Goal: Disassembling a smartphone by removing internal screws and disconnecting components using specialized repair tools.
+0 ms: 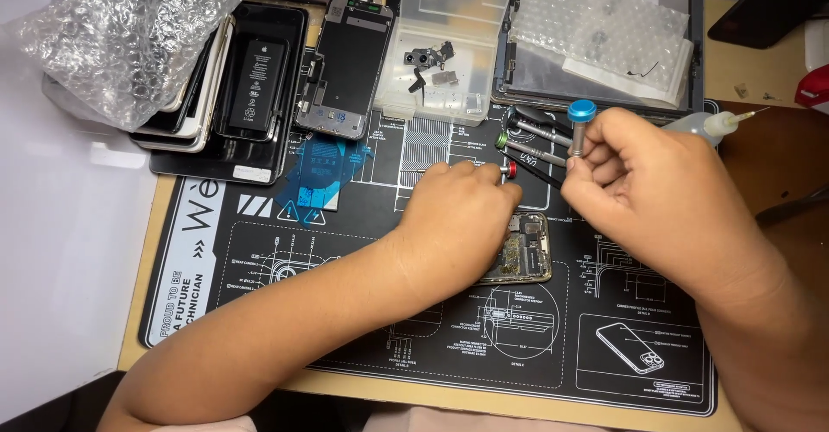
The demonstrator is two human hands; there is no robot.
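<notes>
The left hand point(462, 216) lies curled over a small opened phone frame with exposed circuitry point(527, 250) at the middle of the black printed work mat point(345, 311). The right hand point(639, 190) pinches a slim metal screwdriver with a blue cap point(579, 125) upright, just beside it.

Left hand point(462, 216) palm-down, right hand point(639, 186) raised, fingers point(596, 168) curled shut.

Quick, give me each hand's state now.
Left hand: closed, resting on the opened phone.
Right hand: closed around the blue-capped screwdriver.
</notes>
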